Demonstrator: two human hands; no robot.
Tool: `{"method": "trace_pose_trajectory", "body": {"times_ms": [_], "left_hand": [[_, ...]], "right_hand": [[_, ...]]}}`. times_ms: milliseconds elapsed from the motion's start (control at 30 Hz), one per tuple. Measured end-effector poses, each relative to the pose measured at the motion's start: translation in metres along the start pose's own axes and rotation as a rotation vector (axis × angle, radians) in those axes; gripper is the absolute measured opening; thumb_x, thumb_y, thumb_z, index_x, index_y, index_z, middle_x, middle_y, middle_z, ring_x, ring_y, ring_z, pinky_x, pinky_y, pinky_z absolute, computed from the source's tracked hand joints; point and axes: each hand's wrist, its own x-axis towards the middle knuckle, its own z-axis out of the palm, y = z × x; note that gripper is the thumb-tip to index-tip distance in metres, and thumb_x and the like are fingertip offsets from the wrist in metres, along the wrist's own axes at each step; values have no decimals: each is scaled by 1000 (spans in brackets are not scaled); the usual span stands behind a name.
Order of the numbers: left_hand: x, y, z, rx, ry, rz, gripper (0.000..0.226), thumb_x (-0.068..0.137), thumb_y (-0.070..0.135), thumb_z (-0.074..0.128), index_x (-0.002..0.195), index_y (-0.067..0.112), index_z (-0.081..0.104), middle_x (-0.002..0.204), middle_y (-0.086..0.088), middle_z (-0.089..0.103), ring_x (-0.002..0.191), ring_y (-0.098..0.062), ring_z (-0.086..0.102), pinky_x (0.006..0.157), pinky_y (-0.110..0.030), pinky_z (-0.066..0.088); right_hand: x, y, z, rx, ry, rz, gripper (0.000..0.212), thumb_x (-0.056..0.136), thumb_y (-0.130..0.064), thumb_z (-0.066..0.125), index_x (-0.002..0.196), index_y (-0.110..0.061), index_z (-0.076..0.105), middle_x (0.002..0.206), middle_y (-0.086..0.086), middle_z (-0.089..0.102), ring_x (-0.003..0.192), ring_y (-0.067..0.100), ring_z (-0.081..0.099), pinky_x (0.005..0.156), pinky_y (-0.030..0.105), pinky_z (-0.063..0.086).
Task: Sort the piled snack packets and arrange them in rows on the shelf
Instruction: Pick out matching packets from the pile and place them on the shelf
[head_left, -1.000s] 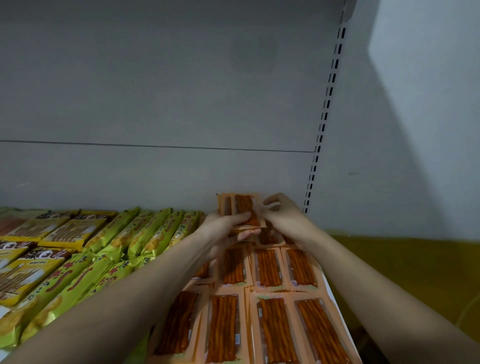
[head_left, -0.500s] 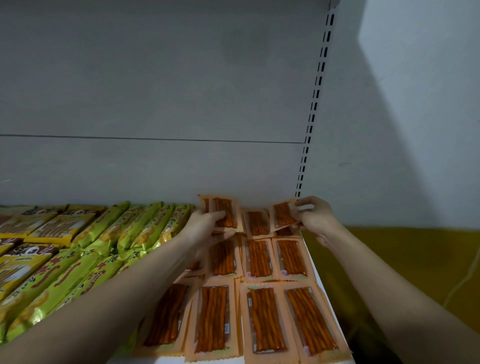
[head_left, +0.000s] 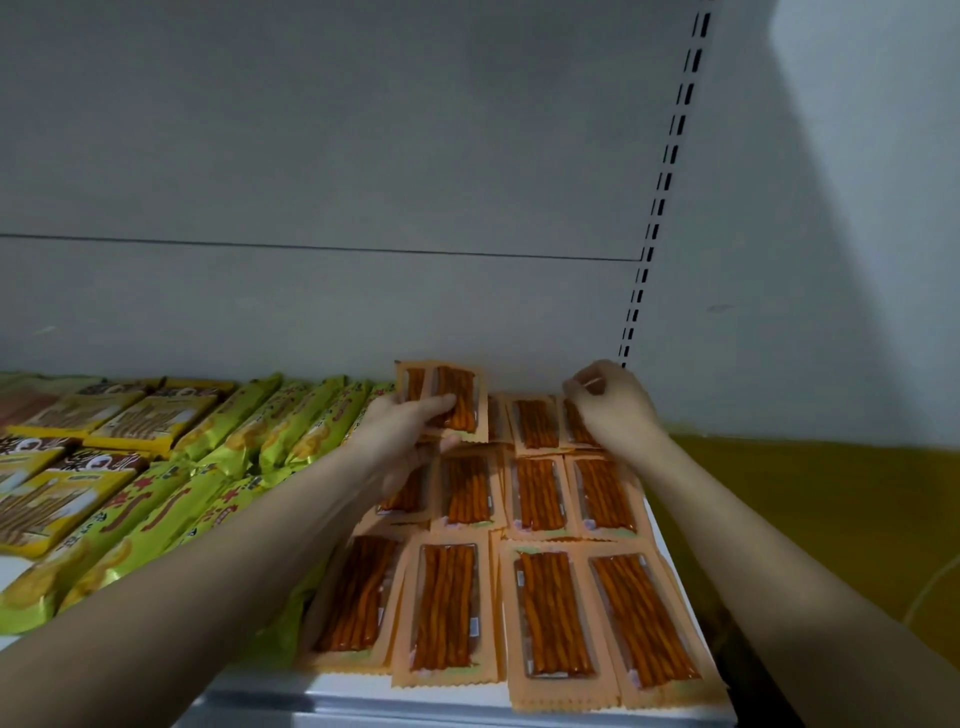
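Flat orange packets of reddish snack sticks (head_left: 540, 499) lie in rows on the right end of the white shelf (head_left: 363, 696). My left hand (head_left: 410, 431) grips a small stack of the same orange packets (head_left: 457, 395), raised upright near the back wall, thumb across the front. My right hand (head_left: 615, 408) is at the back right corner. Its fingertips pinch the far end of the orange packet (head_left: 576, 428) lying there, beside another back-row packet (head_left: 535, 423).
Green snack packets (head_left: 218, 462) lie in slanted rows left of the orange ones, with yellow packets (head_left: 62, 493) further left. A slotted upright rail (head_left: 662, 192) marks the shelf's right end. Beyond it is a white wall above a yellow surface (head_left: 831, 509).
My right hand carried one packet from the stack to the back right corner and lowered it flat there. My left hand kept its stack and stayed near the back.
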Motion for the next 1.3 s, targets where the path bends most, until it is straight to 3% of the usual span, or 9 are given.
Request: {"method": "trace_pose_trajectory", "body": {"times_ms": [167,400,567,667,800,967,1033,1167,1300], "left_hand": [[-9,1,-6,50,-91,33,22,94,7,65,116,5,64,85,-8,73,65,-11,72,44,-15,48],[-9,20,-41,29,2,4,18,102,10,53,118,2,59,93,-13,65,66,-19,66,42,-22,52],[-9,36,-81,195,70,99,17,99,11,58,116,6,60,80,-5,67,50,-7,62,36,-20,42],[-13,42,-91,168,39,97,21,98,8,61,118,2,58,84,-9,68,49,-10,64,38,-20,47],[-13,46,-100,157,-33,88,30,95,5,64,123,-5,57,90,-15,68,51,-12,66,42,-19,50],[-15,39,-103,200,-123,24,17,92,6,68,107,0,63,77,-8,72,47,-9,64,37,-17,45],[-16,33,-101,216,-172,16,10,91,6,69,99,3,64,72,-7,73,45,-9,61,35,-18,40],[-19,22,-93,211,-231,5,9,90,5,70,97,4,64,73,-7,71,40,-7,56,35,-17,39],[-27,16,-82,272,-303,20,12,96,14,66,96,3,66,63,-1,67,39,-7,55,36,-17,42]], "right_hand": [[-32,-52,19,278,-334,15,42,93,-40,64,125,-23,42,89,3,69,65,11,68,58,26,55],[-30,-73,40,457,-278,152,37,91,-8,69,121,-14,49,108,17,65,58,13,65,43,17,47],[-26,-79,44,273,-343,173,36,89,-11,71,119,-20,53,102,10,69,66,16,64,48,24,47],[-34,-90,58,217,-399,145,37,88,-5,71,119,-14,54,96,6,66,73,17,69,52,25,52],[-48,-100,71,153,-448,156,36,85,-5,74,115,-13,55,95,17,67,69,19,66,52,26,52],[-71,-97,88,-309,-288,-21,26,81,-25,78,99,-20,61,93,-4,61,77,9,57,61,26,43],[-76,-100,87,-94,-196,6,12,92,-25,66,101,-18,63,92,-2,64,72,9,59,60,25,46],[-83,-118,70,474,-233,190,21,99,-30,58,115,-15,58,100,6,69,78,14,71,65,25,57],[-90,-121,62,389,-245,176,37,91,-12,70,121,-17,50,99,7,72,80,12,73,68,22,59]]}}
